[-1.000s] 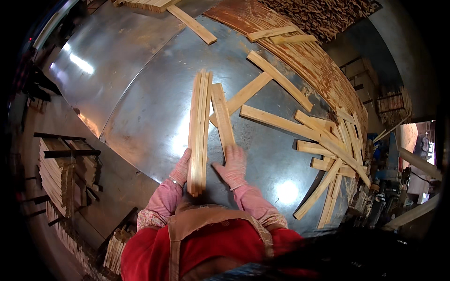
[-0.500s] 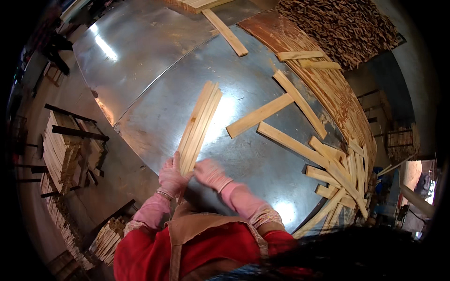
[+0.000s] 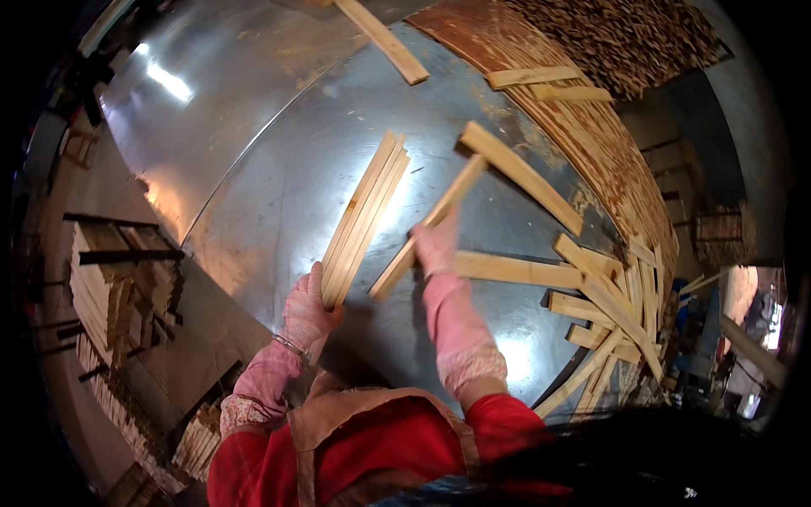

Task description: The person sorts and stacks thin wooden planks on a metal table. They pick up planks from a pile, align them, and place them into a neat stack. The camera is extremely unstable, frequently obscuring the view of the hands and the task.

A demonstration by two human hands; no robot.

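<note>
My left hand [image 3: 309, 304], in a pink glove, is closed round the near end of a bundle of wooden slats [image 3: 363, 220]. The slats lie side by side and point away from me over the metal table [image 3: 279, 177]. To their right, my right hand [image 3: 436, 242], also gloved, grips a single wooden slat [image 3: 456, 188] about its middle, slanted up to the right. That slat's far end is by another loose slat [image 3: 524, 177]. Right of my right wrist, one more slat [image 3: 524, 269] reaches toward the heap. Some blur covers my right fingers.
A jumbled heap of slats [image 3: 621, 304] covers the table's right side. Beyond it runs a worn wooden board [image 3: 541, 101] with two short slats on it. One slat [image 3: 384, 42] lies at the far edge. Stacked slats [image 3: 106, 287] stand on a rack at left.
My right hand has moved from beside the bundle's near end out to the right and taken hold of a loose slat, turning it steeper. Nearby slats have shifted. My left hand keeps the bundle.
</note>
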